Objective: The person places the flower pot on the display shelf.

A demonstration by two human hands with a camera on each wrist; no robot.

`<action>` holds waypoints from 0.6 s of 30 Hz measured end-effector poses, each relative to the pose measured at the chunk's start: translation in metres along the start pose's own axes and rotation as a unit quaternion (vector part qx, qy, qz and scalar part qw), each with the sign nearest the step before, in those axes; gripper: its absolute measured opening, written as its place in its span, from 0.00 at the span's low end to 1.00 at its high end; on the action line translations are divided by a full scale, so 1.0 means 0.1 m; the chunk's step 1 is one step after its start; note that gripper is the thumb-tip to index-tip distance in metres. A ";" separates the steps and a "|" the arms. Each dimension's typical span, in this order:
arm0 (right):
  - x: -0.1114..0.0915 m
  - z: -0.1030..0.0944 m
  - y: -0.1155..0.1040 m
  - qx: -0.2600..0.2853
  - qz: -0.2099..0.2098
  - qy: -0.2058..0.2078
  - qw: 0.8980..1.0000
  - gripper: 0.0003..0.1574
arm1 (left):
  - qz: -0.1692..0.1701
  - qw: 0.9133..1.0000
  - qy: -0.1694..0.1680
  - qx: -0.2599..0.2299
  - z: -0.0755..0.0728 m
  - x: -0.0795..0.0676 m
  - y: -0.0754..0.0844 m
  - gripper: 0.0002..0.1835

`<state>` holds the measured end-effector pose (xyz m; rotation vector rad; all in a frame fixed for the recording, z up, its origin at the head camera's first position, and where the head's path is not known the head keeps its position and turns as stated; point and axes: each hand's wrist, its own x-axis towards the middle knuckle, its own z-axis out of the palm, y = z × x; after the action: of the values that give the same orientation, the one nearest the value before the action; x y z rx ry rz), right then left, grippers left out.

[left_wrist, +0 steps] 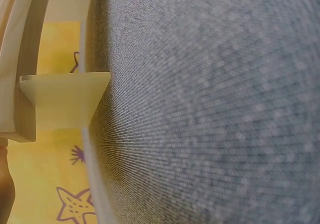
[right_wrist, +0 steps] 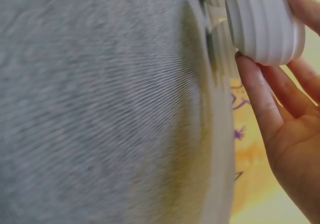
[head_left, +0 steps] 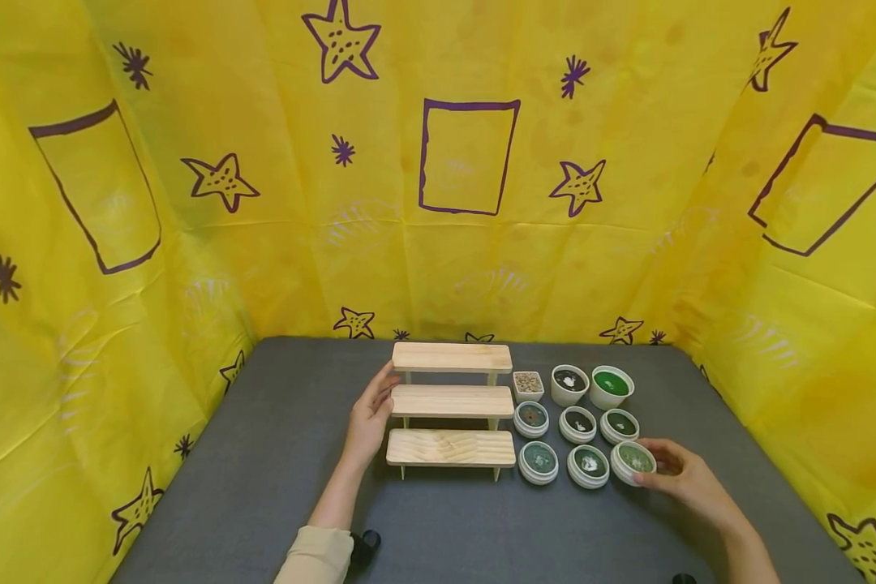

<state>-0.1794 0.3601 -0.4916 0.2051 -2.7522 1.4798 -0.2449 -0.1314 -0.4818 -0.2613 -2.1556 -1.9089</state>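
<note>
A three-tier wooden display stand [head_left: 451,401] rests on the grey cloth, and part of its underside with a leg [left_wrist: 65,98] shows in the left wrist view. My left hand [head_left: 368,414] holds the stand's left end, fingers around the upper and middle shelves; only a sliver of it enters the left wrist view. My right hand [head_left: 689,483] grips a small white ribbed pot [right_wrist: 265,23] with a dull green filling, thumb on one side and fingers on the other. A gap shows between the pot's base and the cloth in the right wrist view.
Several white pots, among them a bright green-filled one [head_left: 611,385] and a dark-filled one [head_left: 569,384], stand in rows right of the stand. A square pot [head_left: 528,386] has pebbly contents. Yellow patterned curtains [head_left: 467,243] surround the grey table [head_left: 255,454].
</note>
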 end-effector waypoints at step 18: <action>0.35 0.17 -0.64 -0.055 -0.040 0.001 0.998 0.32 | -0.001 1.000 0.000 0.018 0.01 -0.01 -0.01 0.33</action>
<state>-0.2060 0.3076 -0.4451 0.3071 -2.7784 1.3059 -0.2446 -0.1304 -0.4828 -0.2530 -2.1887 -1.8702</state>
